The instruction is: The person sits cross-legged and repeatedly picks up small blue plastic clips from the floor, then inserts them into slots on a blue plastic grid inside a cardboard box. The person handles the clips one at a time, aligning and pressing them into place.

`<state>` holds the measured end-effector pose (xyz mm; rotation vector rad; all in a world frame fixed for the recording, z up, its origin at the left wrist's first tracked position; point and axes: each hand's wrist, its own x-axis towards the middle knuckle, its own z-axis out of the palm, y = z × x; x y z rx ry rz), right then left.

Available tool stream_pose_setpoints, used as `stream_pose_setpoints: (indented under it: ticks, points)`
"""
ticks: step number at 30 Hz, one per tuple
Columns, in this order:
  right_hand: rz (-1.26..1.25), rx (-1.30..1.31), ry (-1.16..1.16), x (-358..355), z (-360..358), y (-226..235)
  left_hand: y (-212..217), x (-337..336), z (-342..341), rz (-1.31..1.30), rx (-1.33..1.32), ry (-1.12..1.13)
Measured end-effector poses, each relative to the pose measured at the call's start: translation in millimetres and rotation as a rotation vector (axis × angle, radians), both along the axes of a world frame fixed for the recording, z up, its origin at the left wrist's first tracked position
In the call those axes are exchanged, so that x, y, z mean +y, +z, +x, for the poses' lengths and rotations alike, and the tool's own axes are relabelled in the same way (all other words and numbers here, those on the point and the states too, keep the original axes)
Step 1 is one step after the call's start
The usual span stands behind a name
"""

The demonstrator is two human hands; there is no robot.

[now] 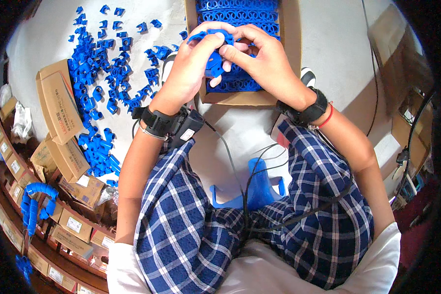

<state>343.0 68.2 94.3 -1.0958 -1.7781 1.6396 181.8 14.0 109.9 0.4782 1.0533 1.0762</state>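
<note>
Both hands are raised together over an open cardboard box (pixel 245 99) between my feet. My left hand (pixel 192 63) is closed around several blue plastic pipe clips (pixel 214 62), its thumb pressed on top. From the other side my right hand (pixel 267 55) pinches the same clips, thumb and fingertips meeting the left hand's. The fingers partly cover the clips, so how they join cannot be made out. Inside the box, more blue clips (pixel 237 9) lie in neat rows, partly hidden beneath my hands.
Loose blue clips (pixel 85 68) are scattered over the pale floor at left, beside a flattened carton (pixel 59 103). Shelves with small boxes (pixel 73 225) line the lower left. A blue plastic stool (pixel 262 188) shows between my legs. Black cables (pixel 299 215) cross my lap.
</note>
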Motion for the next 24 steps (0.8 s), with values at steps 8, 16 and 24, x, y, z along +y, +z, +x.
stream_pose_setpoints:
  ticks: [8, 16, 24]
  points:
    - [0.143, 0.046, -0.131, -1.8, 12.9, -5.2, -6.4, 1.7, 2.6, -0.041, 0.158, 0.063]
    - [0.224, -0.127, -0.025, 15.8, 45.7, -16.4, -18.2, 5.6, -6.0, -0.003, 0.475, -0.074]
    - [-0.146, -0.093, 0.028, 6.6, 62.8, -22.9, -50.2, 13.7, 10.0, 0.273, 1.102, -0.571]
